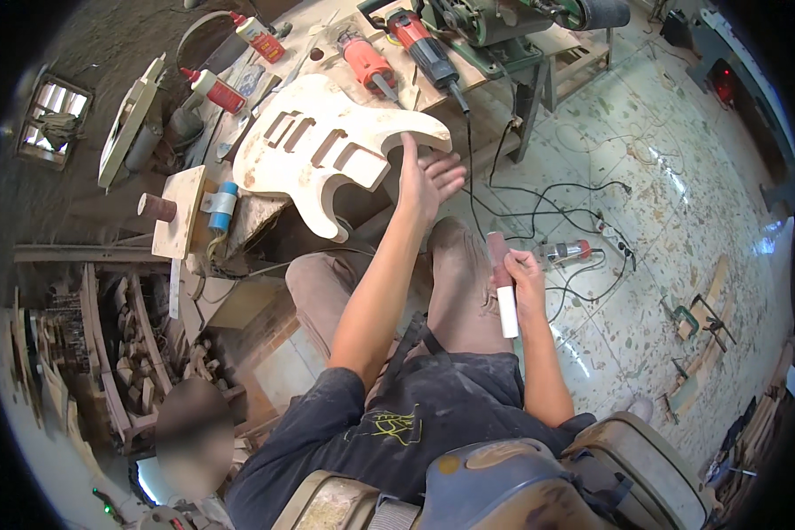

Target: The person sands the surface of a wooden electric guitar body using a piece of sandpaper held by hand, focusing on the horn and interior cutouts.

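Note:
A pale wooden electric guitar body [278, 168] with several routed cavities lies on the workbench in front of me. My left hand [427, 184] is at its near right horn, palm turned up and fingers stretched out, holding nothing. I cannot tell whether the thumb touches the wood. Over my right thigh, my right hand [526, 276] grips a sanding stick [508, 314], a white tube with reddish-brown sandpaper round its upper part. The stick is apart from the guitar body.
On the bench [327, 22] lie a red power tool [365, 64], a red-and-black grinder [422, 46] and two glue bottles [214, 90]. A green sanding machine [481, 22] stands behind. Cables [539, 212] and another power tool [567, 251] lie on the dusty floor at right, with clamps [707, 320] beyond.

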### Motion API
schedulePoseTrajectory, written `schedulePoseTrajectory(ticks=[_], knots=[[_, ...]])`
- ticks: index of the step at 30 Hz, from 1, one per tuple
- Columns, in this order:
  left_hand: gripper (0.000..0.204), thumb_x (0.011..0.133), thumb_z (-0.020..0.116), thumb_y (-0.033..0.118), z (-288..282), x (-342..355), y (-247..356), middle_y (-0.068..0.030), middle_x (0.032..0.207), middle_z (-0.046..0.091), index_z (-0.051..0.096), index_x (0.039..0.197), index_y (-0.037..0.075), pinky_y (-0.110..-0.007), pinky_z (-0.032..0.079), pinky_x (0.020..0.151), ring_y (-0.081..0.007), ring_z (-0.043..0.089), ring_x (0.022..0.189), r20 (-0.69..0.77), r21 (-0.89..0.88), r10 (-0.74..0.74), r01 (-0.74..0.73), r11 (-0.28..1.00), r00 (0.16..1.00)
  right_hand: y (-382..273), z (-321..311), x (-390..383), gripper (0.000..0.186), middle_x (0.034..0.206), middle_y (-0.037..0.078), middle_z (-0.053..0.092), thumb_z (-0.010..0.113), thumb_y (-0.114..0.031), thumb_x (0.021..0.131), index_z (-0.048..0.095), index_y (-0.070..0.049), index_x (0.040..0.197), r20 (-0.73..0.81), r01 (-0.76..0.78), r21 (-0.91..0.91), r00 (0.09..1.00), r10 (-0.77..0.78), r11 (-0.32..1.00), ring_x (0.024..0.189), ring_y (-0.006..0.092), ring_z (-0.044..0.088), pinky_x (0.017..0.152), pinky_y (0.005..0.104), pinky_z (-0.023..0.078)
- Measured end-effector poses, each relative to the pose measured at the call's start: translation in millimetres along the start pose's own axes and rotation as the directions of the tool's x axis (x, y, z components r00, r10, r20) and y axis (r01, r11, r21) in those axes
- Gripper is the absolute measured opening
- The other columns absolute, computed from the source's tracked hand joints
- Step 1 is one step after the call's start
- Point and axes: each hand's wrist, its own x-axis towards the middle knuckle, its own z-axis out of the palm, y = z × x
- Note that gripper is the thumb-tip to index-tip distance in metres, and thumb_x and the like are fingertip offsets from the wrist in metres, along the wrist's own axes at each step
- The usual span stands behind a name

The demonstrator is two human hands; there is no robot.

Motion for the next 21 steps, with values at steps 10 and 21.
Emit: schedulePoseTrajectory(ticks=[10,21], knots=[[0.052,0.098,0.069,0.044,-5,0,-6,-0.0149,0.105,0.066,0.059,0.116,-0.004,-0.038,0.056,0.086,-0.0229,0.065,0.092,0.067,-0.047,0.164,-0.161,0.986,0.984,6,-28,-24,0.032,0.089,0.012,0.069,0.073,-0.024,0.098,0.055,-0.002,0.116,-0.065,-0.095,0.036,0.993,0.098,0.995,0.067,0.0197,0.069,0.054,0.0305,0.056],[0.044,0.083,0.082,0.021,-84,-116,-8,-0.0057,0.095,0.067,0.062,0.114,-0.002,-0.028,0.052,0.076,-0.0127,0.063,0.082,0.216,0.138,0.056,-0.087,0.986,0.975,-25,0,-13,0.03,0.091,0.008,0.067,0.07,-0.022,0.1,0.057,-0.003,0.12,0.025,0.043,-0.129,0.999,-0.04,0.991,0.07,0.0175,0.07,0.057,0.0279,0.058]])
